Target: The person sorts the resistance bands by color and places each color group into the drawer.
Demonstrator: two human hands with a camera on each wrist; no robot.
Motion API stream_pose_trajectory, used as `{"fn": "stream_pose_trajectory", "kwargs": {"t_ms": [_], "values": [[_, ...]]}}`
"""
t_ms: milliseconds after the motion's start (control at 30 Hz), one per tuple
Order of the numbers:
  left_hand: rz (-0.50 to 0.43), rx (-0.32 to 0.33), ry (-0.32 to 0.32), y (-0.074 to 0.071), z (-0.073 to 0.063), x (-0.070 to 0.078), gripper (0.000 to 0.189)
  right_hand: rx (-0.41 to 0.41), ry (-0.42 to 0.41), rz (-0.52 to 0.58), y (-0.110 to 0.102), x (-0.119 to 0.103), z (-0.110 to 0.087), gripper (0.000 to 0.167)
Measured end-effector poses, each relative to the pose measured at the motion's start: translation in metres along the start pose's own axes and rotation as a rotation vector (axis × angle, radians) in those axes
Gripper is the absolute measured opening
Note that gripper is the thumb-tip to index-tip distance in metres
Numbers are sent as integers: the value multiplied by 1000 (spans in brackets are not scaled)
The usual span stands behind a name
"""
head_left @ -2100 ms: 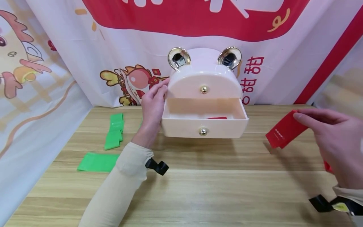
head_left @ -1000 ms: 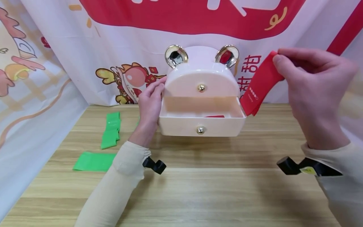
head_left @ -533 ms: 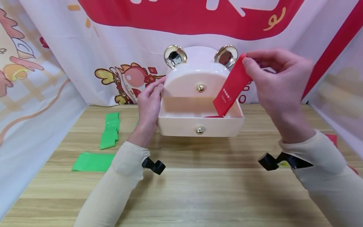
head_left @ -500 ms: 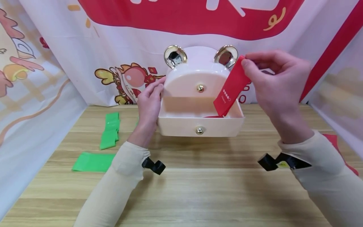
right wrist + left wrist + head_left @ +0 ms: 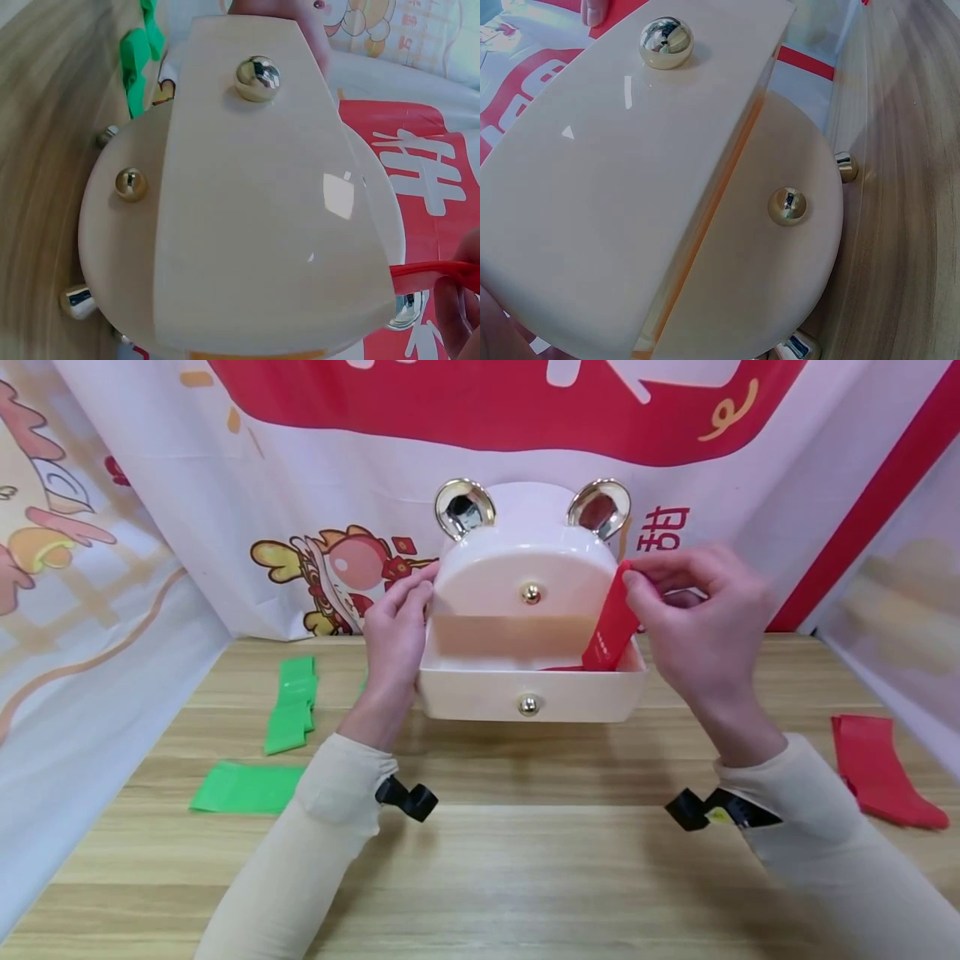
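A pale pink storage box [image 5: 480, 585] with two gold-rimmed round ears stands at the back, its lower drawer [image 5: 472, 697] pulled out. Against the box's left side rests my left hand [image 5: 397, 635], fingers fairly straight. My right hand [image 5: 701, 627] pinches the top end of a red resistance band [image 5: 613, 627] between thumb and fingers. The band hangs down into the drawer's right part, its lower end hidden behind the front wall. Another bit of red [image 5: 562, 669] shows just above that wall. In the right wrist view, the red band [image 5: 431, 271] passes behind the drawer's edge.
Two green resistance bands, one folded [image 5: 292, 706] and one flatter [image 5: 247, 788], lie on the wooden table [image 5: 525, 877] at the left. Farther right is another red band [image 5: 877, 772]. A printed cloth [image 5: 375, 468] hangs close behind the box.
My right hand has brought the red band from the right side over the drawer, then lowered it so its end is inside. My left hand has stayed at the box's side.
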State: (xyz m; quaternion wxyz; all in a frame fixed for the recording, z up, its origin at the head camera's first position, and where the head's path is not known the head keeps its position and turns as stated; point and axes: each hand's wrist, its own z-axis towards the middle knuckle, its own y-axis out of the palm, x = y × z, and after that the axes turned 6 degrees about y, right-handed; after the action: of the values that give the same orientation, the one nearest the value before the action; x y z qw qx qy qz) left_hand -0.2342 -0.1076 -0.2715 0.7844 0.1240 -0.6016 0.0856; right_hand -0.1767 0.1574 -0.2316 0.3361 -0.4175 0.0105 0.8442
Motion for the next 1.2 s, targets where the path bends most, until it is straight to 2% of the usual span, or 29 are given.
{"fn": "stream_pose_trajectory", "kwargs": {"t_ms": [300, 400, 833, 1200], "values": [[-10, -1, 2, 0, 0, -1, 26, -12, -122, -24, 23, -8, -20, 18], [-11, -2, 2, 0, 0, -1, 26, -23, -138, -45, 31, -10, -26, 18], [-5, -4, 2, 0, -1, 0, 27, -120, -120, -105, 57, -22, -44, 14], [5, -16, -11, -1, -1, 1, 27, -201, -81, -327, 76, -38, -51, 17]]}}
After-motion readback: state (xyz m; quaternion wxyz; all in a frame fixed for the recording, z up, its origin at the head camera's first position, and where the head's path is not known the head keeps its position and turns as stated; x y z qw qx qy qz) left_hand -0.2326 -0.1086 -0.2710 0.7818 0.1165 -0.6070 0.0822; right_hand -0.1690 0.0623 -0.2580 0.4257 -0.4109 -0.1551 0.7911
